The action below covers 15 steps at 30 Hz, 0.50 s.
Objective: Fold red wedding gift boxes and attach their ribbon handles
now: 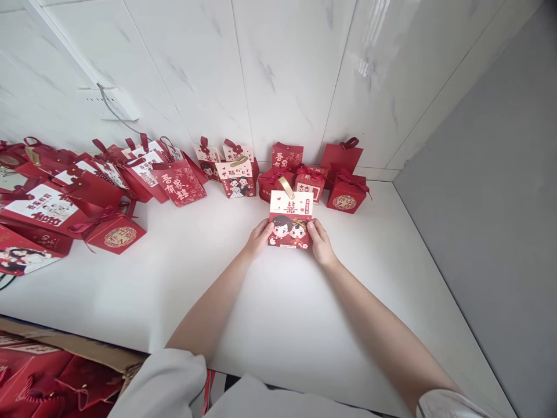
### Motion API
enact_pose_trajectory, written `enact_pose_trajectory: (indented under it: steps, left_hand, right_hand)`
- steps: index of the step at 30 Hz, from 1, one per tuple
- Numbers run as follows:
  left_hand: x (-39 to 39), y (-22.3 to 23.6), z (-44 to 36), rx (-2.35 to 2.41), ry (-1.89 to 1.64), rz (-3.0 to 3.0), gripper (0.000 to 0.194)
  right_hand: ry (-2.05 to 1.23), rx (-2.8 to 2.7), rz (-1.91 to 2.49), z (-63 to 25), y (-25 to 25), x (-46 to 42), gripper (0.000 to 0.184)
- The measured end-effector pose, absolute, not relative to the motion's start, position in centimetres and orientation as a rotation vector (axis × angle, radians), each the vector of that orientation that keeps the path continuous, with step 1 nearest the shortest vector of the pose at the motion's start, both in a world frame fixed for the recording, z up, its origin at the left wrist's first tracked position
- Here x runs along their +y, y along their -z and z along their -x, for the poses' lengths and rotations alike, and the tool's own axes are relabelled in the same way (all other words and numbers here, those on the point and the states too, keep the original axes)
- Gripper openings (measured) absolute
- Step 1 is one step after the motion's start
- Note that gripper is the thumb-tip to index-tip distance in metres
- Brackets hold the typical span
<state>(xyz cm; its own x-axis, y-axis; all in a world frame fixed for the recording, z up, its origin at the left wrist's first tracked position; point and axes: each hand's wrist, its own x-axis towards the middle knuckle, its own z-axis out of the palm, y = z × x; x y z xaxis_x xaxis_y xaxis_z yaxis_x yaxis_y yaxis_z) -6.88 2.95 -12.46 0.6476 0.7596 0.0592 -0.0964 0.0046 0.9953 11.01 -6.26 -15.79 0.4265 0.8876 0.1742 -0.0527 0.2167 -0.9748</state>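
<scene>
Between my two hands is a red and white gift box [290,223] with a cartoon couple printed on its front and a gold ribbon loop on top. My left hand [259,238] grips its left side, thumb on the front face. On the opposite side my right hand [321,241] holds it the same way. Just behind stand a small red box with a bow [275,177], a red box with a white label [310,183] and a taller red box [287,154]. To their right is a red box with a gold round emblem [347,194].
Many red gift boxes [102,191] crowd the left of the white table [195,290]. A white box with a couple print [237,180] stands near the tiled wall [287,75]. A grey panel [491,174] borders the right. Lower left, a cardboard carton [87,351] holds red packaging.
</scene>
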Motion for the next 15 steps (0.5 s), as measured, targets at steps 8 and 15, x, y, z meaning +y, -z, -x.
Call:
enact_pose_trajectory:
  steps: [8, 15]
  left_hand:
    - [3.9, 13.4, 7.0, 0.560, -0.749, -1.415, 0.045]
    - [4.2, 14.0, 7.0, 0.540, -0.758, -1.414, 0.042]
  right_hand:
    - [-0.809, -0.949, 1.181, -11.0, 16.0, -6.3, 0.039]
    - [-0.817, -0.939, 1.193, -10.9, 15.8, -6.4, 0.042]
